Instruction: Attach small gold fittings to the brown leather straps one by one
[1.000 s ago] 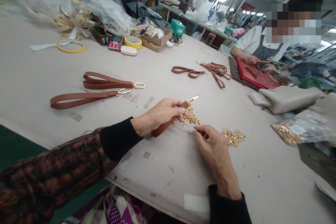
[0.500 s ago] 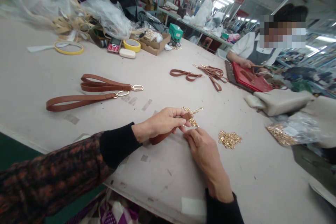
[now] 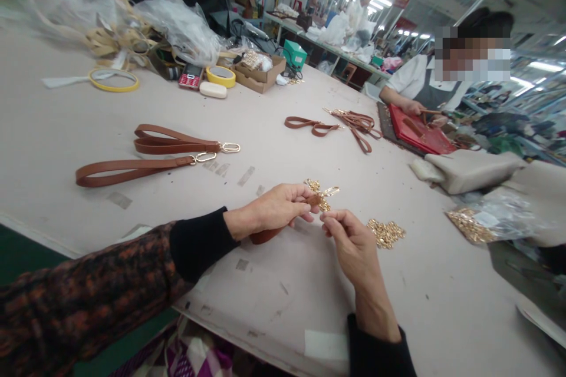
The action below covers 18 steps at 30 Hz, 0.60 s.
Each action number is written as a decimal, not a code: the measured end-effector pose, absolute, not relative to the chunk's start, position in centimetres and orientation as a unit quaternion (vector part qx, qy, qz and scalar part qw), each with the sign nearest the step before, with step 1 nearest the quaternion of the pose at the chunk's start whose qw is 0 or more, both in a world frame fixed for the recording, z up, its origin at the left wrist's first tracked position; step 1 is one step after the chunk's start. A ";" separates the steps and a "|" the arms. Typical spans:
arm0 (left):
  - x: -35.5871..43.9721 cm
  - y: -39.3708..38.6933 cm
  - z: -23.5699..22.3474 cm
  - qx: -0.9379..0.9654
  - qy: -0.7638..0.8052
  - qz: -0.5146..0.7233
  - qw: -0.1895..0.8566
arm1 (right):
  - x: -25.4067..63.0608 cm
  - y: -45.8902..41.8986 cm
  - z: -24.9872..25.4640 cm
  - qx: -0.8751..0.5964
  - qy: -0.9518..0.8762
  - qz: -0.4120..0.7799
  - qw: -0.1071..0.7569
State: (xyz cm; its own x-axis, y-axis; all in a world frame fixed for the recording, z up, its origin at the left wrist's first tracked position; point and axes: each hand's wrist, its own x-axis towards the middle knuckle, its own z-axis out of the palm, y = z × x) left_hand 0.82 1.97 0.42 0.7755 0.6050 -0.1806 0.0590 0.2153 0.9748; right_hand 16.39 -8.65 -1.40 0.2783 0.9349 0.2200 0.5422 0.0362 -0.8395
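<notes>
Straps (image 3: 177, 146) left of the hands (image 3: 279, 207) are brown, bits (image 3: 386, 234) right of them gold, the desk (image 3: 274, 300) grey, the left sleeve (image 3: 101, 283) mottled rust and black.

**Three near straps (image 3: 177, 146) (image 3: 177, 162) (image 3: 266, 235), two gold heaps (image 3: 325, 206) (image 3: 386, 234)**

From mid-view, two near straps lie at nine o'clock, one at six; both gold heaps sit toward four. Farther straps (image 3: 362, 121) at two overlap too much to count. Around ten: two yellow rolls (image 3: 114, 89) (image 3: 221, 82), one phone (image 3: 190, 78), one pale case (image 3: 213, 90). Past eleven, one cardboard box (image 3: 254, 80); at twelve, one green box (image 3: 295, 53).
</notes>
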 end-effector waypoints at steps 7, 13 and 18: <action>0.5 1.4 0.9 0.649 0.224 0.172 0.707 | 15.2 -7.8 -1.8 -0.594 -0.489 0.315 0.555; 0.7 1.3 0.4 0.665 0.218 0.189 0.689 | 15.0 -7.9 -1.8 -0.605 -0.471 0.319 0.556; 0.4 1.0 0.2 0.725 0.208 0.227 0.617 | 14.9 -8.0 -1.6 -0.605 -0.484 0.307 0.553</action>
